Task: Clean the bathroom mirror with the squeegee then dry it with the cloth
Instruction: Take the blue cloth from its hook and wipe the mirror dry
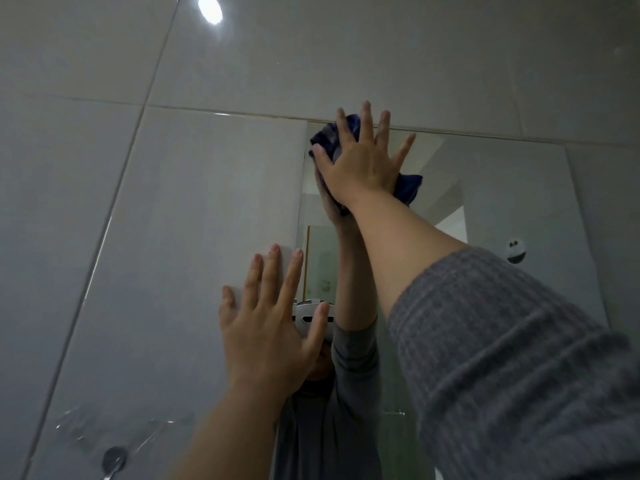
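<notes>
The bathroom mirror hangs on a grey tiled wall, and I look up at it from below. My right hand lies flat with fingers spread, pressing a dark blue cloth against the mirror's top left corner. Parts of the cloth stick out above and to the right of the palm. My left hand rests flat and empty on the wall, at the mirror's left edge, lower down. The squeegee is not in view.
Glossy grey wall tiles surround the mirror. A small round white hook with a face shows at the mirror's right side. A round metal fitting sits low on the left wall. A ceiling light glare shines at the top.
</notes>
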`<state>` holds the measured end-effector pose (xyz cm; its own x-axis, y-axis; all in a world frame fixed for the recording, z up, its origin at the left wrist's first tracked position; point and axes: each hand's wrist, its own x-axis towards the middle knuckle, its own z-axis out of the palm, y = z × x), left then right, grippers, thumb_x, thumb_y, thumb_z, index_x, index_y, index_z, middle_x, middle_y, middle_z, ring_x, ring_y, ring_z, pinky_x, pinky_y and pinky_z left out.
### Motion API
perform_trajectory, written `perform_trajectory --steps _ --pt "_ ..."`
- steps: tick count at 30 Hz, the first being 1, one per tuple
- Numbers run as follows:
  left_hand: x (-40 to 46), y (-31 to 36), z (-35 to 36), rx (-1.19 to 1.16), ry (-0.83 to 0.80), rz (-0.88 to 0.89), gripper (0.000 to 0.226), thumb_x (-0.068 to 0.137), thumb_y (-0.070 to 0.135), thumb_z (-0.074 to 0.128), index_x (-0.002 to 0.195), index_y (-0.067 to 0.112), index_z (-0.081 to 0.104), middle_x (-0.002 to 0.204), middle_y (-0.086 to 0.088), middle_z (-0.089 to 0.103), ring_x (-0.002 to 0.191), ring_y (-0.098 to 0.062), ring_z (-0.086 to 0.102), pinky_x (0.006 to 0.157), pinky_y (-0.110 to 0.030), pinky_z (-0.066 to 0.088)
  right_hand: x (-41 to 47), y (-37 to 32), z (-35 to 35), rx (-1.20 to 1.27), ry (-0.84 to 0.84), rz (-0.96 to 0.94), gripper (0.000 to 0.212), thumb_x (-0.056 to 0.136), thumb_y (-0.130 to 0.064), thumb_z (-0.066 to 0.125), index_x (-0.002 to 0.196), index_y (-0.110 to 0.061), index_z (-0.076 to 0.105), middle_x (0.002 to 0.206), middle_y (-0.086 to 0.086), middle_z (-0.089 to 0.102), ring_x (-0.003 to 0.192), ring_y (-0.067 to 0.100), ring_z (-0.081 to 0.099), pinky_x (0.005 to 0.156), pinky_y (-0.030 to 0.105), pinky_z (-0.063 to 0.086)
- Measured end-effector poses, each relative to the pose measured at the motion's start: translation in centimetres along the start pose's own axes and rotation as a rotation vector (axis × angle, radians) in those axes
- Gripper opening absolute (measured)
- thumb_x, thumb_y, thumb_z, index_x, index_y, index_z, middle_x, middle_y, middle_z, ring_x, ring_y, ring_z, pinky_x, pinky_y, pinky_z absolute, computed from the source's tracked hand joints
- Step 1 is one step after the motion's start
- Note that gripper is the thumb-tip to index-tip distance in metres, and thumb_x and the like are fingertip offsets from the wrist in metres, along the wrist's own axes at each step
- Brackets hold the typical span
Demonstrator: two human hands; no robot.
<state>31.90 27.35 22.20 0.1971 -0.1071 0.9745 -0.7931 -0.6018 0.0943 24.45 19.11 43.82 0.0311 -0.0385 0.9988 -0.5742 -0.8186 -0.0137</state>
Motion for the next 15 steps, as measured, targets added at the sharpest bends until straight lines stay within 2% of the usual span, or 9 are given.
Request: perform_trajectory --steps 6,15 --pt "0.0 -0.2 -0.1 0.022 0.002 0.000 0.075 0.087 0.069 0.019 0.149 0.039 -0.010 0.161 0.006 -0.005 0.147 -0.016 -0.003 0.115 -0.052 0.014 -0.1 5.9 -0.3 -0.020 0.025 0.058 0.063 0.096 -0.061 0.017 0.152 -0.035 0.005 0.163 0.001 -0.004 0.148 0.029 -0.006 0.113 0.063 -0.008" --pt "0.0 0.5 -0.9 0.058 -0.057 -0.036 0.076 0.083 0.073 0.010 0.148 0.040 -0.013 0.160 0.006 -0.006 0.148 -0.016 0.000 0.114 -0.053 0.018 -1.5 18.2 -1.5 -0.047 -0.042 0.242 0.062 0.094 -0.063 0.016 0.151 -0.039 0.007 0.163 -0.002 -0.004 0.148 0.031 -0.009 0.111 0.065 -0.010"
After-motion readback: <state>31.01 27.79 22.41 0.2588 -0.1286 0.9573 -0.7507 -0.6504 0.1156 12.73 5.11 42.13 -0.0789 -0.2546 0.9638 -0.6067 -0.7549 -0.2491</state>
